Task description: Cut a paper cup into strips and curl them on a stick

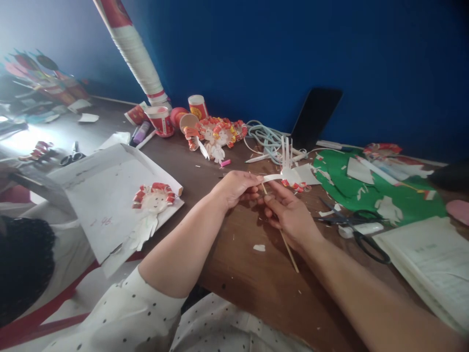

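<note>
My left hand [238, 188] is closed over the table, thumb and fingers pinching the end of a white paper strip [271, 178]. That strip runs to a cut paper cup [290, 173] with several slit strips standing up and red-and-white curls along its lower side. A thin wooden stick [290, 252] slants through my right hand [289, 210], whose fingers are closed around it. The stick's upper tip meets the strip beside my left fingertips; whether the strip is wrapped round it I cannot tell.
Finished curled-cup pieces [220, 134] lie at the back near red paper cups [161, 121] and a tall cup stack [137, 63]. A phone [317, 117] leans on the wall. Black scissors [366, 239], a green sheet [340, 181] and a booklet [428, 269] lie right; a white folder [98, 195] left.
</note>
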A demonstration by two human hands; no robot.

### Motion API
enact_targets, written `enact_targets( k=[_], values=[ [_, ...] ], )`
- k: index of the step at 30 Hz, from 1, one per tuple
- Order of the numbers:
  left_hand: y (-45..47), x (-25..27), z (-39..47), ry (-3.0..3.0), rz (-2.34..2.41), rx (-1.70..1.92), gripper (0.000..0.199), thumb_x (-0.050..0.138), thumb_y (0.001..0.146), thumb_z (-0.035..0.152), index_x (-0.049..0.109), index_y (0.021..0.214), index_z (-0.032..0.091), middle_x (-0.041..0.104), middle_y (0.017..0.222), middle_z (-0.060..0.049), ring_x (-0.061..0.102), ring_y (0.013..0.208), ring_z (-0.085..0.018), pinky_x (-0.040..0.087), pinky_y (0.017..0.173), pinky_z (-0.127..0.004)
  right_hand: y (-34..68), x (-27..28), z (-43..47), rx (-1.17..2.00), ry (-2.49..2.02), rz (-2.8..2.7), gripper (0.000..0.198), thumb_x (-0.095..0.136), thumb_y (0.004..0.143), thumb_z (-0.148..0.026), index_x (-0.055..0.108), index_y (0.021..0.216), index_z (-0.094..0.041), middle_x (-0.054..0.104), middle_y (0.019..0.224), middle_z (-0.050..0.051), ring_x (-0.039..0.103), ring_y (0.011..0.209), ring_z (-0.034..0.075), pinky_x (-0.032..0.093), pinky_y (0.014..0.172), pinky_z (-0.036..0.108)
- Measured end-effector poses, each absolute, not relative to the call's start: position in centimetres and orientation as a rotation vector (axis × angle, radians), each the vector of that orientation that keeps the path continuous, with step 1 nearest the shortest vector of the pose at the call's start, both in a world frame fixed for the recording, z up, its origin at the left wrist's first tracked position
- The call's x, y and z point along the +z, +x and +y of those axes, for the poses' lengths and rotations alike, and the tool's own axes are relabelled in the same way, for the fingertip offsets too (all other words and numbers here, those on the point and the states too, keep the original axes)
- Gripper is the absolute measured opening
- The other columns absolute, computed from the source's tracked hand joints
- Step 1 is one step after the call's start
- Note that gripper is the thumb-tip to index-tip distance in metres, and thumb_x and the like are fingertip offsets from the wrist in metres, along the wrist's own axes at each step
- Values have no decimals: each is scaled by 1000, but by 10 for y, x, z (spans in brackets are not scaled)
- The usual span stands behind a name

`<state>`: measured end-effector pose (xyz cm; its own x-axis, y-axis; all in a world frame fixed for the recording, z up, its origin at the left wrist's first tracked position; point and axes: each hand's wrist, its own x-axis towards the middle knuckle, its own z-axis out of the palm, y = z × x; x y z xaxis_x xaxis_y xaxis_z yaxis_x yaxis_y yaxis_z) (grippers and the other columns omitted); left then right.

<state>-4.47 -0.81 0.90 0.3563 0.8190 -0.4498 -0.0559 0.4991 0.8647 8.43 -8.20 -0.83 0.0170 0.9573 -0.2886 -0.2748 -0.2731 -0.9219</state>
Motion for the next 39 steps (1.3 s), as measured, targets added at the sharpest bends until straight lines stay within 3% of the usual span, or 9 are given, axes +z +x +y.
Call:
enact_targets(
  k=[18, 29, 39],
  values=[
    [-42, 8, -9, 837, 1088, 692, 11, 68, 77, 14, 65, 68, 9, 53, 51, 2, 46, 42, -3, 43, 45, -16, 84, -10, -81, 1459, -1230, -823, 69, 66, 70, -28, 46, 136, -20, 63, 76, 1, 46, 47, 6, 22, 33, 16],
    [-39, 11, -11, 847, 1126, 678, 21, 62, 79, 11, 61, 58, 10, 50, 46, 3, 45, 39, -5, 41, 45, -18, 82, -12, -82, 1434, -1261, -812, 72, 68, 67, -27, 45, 135, -20, 64, 78, 1, 47, 47, 7, 23, 33, 16],
    [-38, 7, -11, 865, 1157, 715, 24, 70, 74, 11, 57, 54, 11, 48, 47, 4, 43, 35, -3, 37, 42, -17, 81, -14, -82, 1402, -1293, -840, 66, 66, 69, -25, 47, 133, -21, 63, 75, -1, 49, 47, 7, 25, 33, 16]
  ],
)
